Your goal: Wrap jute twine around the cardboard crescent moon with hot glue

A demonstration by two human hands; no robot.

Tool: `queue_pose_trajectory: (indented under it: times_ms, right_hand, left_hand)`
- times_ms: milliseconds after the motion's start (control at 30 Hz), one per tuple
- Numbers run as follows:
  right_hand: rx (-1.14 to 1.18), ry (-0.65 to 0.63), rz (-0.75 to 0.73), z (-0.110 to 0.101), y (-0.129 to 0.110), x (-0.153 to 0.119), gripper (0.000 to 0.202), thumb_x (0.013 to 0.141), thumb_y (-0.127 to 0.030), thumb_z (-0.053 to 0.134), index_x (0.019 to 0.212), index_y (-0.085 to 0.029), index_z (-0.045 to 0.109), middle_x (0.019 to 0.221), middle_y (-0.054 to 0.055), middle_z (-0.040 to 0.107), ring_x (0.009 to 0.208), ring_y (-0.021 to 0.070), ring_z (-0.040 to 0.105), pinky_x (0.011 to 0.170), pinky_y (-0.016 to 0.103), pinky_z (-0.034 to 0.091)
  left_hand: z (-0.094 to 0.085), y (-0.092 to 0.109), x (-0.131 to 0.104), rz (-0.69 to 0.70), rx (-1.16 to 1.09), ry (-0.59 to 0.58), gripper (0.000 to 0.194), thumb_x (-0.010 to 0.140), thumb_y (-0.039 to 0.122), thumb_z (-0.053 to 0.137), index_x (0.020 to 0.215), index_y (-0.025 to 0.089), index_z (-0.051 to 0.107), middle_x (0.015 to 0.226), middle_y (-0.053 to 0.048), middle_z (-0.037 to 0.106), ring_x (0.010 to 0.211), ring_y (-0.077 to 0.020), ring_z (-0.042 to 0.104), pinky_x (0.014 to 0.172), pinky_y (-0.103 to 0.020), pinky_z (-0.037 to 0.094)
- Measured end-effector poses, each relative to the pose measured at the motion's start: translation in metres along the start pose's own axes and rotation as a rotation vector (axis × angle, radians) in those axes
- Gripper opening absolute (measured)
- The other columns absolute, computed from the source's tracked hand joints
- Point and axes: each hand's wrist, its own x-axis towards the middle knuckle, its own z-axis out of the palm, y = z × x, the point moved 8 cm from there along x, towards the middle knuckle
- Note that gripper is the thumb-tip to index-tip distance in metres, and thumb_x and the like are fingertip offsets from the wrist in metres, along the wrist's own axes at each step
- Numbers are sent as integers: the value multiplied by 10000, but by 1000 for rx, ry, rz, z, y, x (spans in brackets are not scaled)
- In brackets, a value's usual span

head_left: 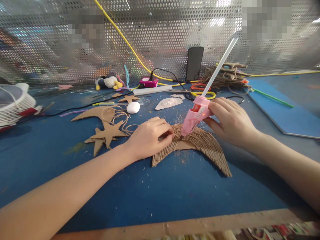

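A cardboard crescent (210, 146) covered in rows of brown twine lies on the blue table, with bare cardboard showing along its inner curve. My right hand (231, 121) grips a pink hot glue gun (193, 116), nozzle down at the crescent's inner edge. A long clear glue stick (220, 66) sticks up from its back. Over the crescent's left part, my left hand (152, 138) has thumb and fingers pinched together; what sits between the fingertips is hidden, perhaps twine. Loose twine (120, 116) trails from behind this hand toward the left.
Cardboard stars (108, 133) and a plain cardboard crescent (95, 115) lie at left, near a white rounded object (133, 107). Scissors (205, 94), a phone (194, 63) and a brown twine bundle (222, 76) sit behind. A blue board (285, 106) is at right, a white fan (16, 103) far left.
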Motion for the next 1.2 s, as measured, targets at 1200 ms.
queue_pose_trajectory:
  times_ms: [1200]
  right_hand:
    - [110,47,9,-15,-9,-2,310,881,-284,565,1190,-282,543,1049,87,639,987,299,570,864,509,405]
  left_hand:
    - [6,4,-1,-78,-84,-220,453,768,392,699,1148,210,531,1148,-80,575,1019,-270,517,941,-455,451]
